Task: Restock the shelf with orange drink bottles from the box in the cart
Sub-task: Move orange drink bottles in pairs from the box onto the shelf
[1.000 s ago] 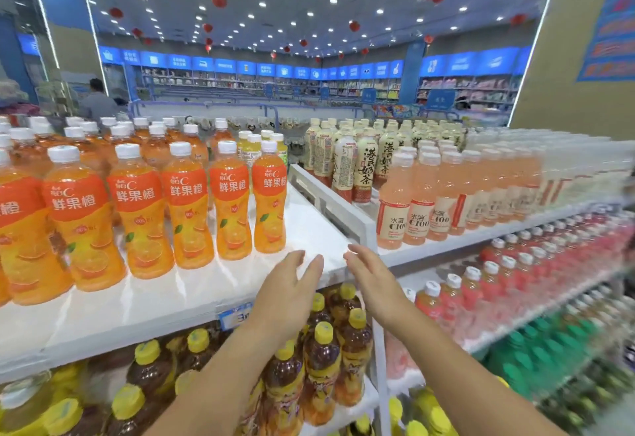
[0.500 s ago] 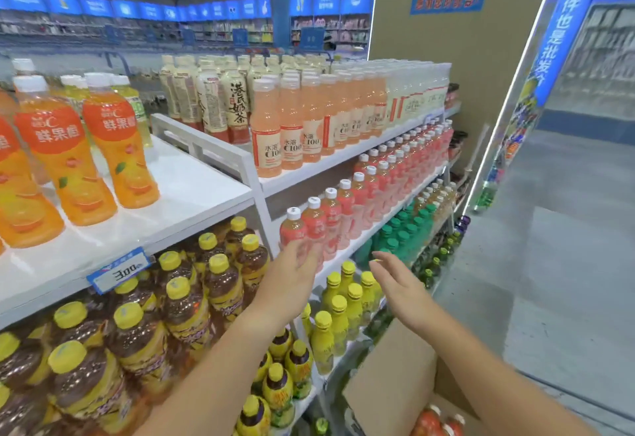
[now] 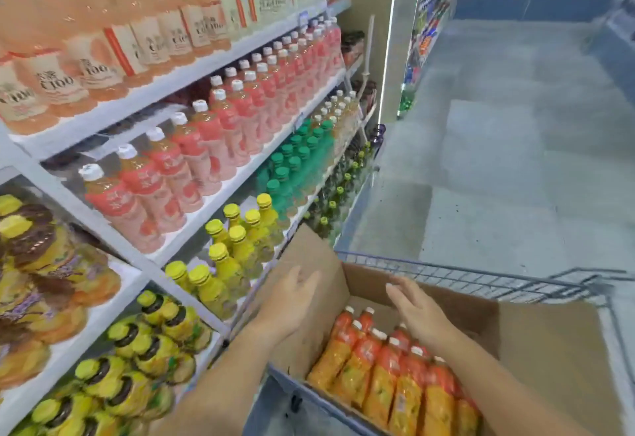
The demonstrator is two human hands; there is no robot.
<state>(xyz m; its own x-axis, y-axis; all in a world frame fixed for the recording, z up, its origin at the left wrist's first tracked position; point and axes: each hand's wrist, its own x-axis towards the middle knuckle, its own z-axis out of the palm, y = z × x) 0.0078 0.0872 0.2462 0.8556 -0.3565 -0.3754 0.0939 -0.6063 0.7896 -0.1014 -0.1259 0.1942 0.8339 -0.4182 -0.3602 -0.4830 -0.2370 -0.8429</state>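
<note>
Cardboard box (image 3: 549, 349) in our cart (image 3: 464, 274) holds orange drink bottles (image 3: 378, 377); we hover our left hand (image 3: 292, 301) and right hand (image 3: 415, 312) above it, both grips spread, holding nothing.

A shop: the drinks aisle of a supermarket. White tiered shelves (image 3: 192, 69) run along the left, packed with rows of identical stock: pink bottles (image 3: 213, 133), green bottles (image 3: 292, 167), yellow-capped bottles (image 3: 237, 246). A wire cart (image 3: 446, 272) on the grey tiled floor (image 3: 515, 160) carries an open box (image 3: 549, 349) of orange bottles (image 3: 378, 377).
</note>
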